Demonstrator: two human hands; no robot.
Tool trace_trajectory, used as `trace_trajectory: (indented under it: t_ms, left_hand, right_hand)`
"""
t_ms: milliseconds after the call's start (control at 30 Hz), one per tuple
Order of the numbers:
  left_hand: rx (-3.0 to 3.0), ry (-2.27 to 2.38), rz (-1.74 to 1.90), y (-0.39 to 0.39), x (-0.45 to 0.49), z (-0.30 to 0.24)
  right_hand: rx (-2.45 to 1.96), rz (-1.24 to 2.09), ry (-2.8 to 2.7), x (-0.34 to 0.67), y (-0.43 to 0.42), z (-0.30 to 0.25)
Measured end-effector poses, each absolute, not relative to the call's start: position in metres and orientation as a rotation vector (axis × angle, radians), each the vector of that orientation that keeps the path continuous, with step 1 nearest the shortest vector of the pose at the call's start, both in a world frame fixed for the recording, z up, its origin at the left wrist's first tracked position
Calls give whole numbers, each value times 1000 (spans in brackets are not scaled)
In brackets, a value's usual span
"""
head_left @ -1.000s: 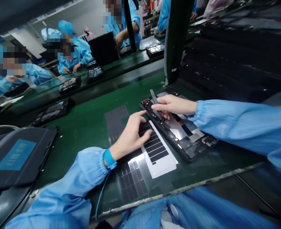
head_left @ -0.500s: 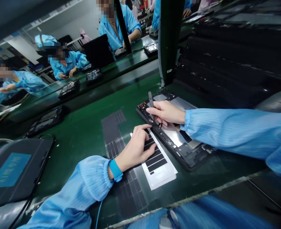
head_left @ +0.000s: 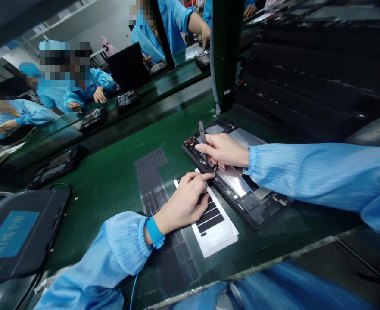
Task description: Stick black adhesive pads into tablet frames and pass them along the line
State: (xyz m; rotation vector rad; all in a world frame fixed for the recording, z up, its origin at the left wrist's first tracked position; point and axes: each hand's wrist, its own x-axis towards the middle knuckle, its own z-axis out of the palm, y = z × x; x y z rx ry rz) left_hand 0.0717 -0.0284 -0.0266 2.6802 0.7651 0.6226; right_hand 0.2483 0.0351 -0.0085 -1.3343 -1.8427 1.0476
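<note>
An opened tablet [head_left: 266, 209] lies face up on the green bench, its circuit board and silvery inner plates showing. My right hand [head_left: 225, 150] is closed around grey tweezers [head_left: 202, 131] held upright over the tablet's near left edge; their tips are hidden by the fingers. My left hand [head_left: 185, 200] has its index finger stretched out to that same edge, close to the right fingers, and the other fingers loosely bent. Nothing shows in it. Under it lies a white sheet [head_left: 220, 242] with black adhesive strips, partly covered.
Clear film with dark strips [head_left: 149, 172] lies left of the sheet. A dark case with a blue label [head_left: 12, 234] stands at the left. Stacked dark panels [head_left: 306, 82] and a green post [head_left: 228, 56] bound the right back. Co-workers sit across the line.
My left index finger has straightened and moved right onto the tablet's edge. My right hand stays nearly in place with the tweezers. Across the line, a co-worker's arm has reached out to the right.
</note>
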Motion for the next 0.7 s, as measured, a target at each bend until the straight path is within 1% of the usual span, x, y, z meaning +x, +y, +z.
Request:
trace_trajectory:
  t_ms: [133,300,500,600,700]
  left_hand:
    - [2823,772,598,-32,73,-25]
    - [2891,908,558,-32,76,-27]
    - [3120,740,359,-33,85,-20]
    - [3074,704,420,-41,84,-20]
    - [2940,831,545,-47,81,-27]
  right_hand:
    - [-1357,1008,-1834,247,33,-8]
    - [-1365,1021,-1789,248,34,-7]
    - [-1352,1164,-1686,248,34,-6]
    - [-1345,1213,-1642,248,34,-6]
    - [-1345,1265,-1588,248,36,-6]
